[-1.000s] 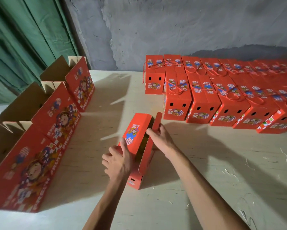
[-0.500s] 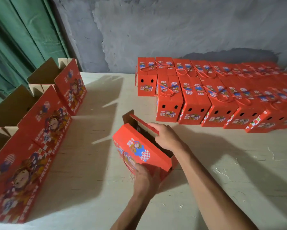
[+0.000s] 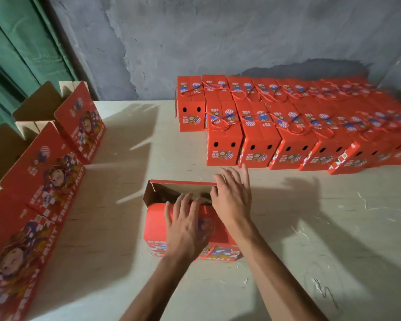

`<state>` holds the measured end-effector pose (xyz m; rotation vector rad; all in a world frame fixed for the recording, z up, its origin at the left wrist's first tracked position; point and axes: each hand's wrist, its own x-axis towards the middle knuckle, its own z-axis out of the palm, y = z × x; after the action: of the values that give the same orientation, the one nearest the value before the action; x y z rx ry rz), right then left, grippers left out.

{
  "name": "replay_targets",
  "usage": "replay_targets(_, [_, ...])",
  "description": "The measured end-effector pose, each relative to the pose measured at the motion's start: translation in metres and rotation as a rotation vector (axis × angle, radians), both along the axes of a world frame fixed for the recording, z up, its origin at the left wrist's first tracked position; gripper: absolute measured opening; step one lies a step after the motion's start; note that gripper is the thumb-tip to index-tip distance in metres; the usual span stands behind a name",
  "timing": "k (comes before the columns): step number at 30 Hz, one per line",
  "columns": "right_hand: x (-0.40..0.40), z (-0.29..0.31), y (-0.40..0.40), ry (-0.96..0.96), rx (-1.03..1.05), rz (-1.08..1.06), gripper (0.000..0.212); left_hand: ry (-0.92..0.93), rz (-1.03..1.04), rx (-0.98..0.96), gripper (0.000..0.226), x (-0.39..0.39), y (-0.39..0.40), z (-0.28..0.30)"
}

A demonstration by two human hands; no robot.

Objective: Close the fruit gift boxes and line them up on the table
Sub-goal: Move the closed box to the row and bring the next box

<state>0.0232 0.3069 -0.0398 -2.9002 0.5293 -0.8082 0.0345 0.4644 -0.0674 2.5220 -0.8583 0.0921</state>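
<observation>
A small red fruit gift box (image 3: 156,224) stands on the table in front of me, its top partly open with the far flap up and brown cardboard showing inside. My left hand (image 3: 185,225) lies flat on the near lid flap, fingers spread toward the opening. My right hand (image 3: 233,196) rests over the right end of the opening, fingers straight and spread. Several closed red gift boxes (image 3: 222,141) with red cord handles stand in two rows at the back right.
Three large open red cartons (image 3: 46,179) printed "FRESH FRUIT" line the left side of the pale wooden table (image 3: 310,228). A grey wall and a green curtain (image 3: 21,49) stand behind. Bare tabletop lies between the open box and the rows.
The box has been turned from lying askew to standing square in front of me. My left hand moved from its near end onto the lid, and my right hand let go of the flap and spread over the opening.
</observation>
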Motion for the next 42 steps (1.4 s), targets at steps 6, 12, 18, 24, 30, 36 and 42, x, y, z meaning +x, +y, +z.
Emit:
replay_targets(6, [-0.036,-0.020,0.008,-0.259,0.304,-0.228,0.056,0.010,-0.117,0.219,0.072,0.016,0.008,-0.026])
replay_targets(12, [-0.067,-0.063,0.009,-0.333,0.343,-0.098,0.027,-0.051,-0.061,0.192,0.057,0.019,0.003,-0.028])
replay_targets(18, [-0.069,-0.071,0.008,-0.115,0.331,-0.025,0.033,-0.033,-0.027,0.086,0.036,0.018,0.004,-0.032])
replay_targets(24, [-0.069,-0.068,0.011,-0.131,0.309,-0.026,0.019,-0.135,0.175,-0.214,0.047,-0.004,0.017,-0.034])
replay_targets(30, [-0.068,-0.066,0.013,-0.175,0.347,-0.041,0.015,0.106,0.402,-0.480,0.102,0.012,0.054,-0.028])
replay_targets(36, [-0.068,-0.064,0.014,-0.157,0.370,-0.051,0.015,0.216,0.332,-0.541,0.065,0.024,0.070,-0.026])
replay_targets(42, [-0.053,-0.046,0.005,-0.004,0.320,0.010,0.061,0.204,0.418,-0.591,0.013,0.055,0.062,-0.009])
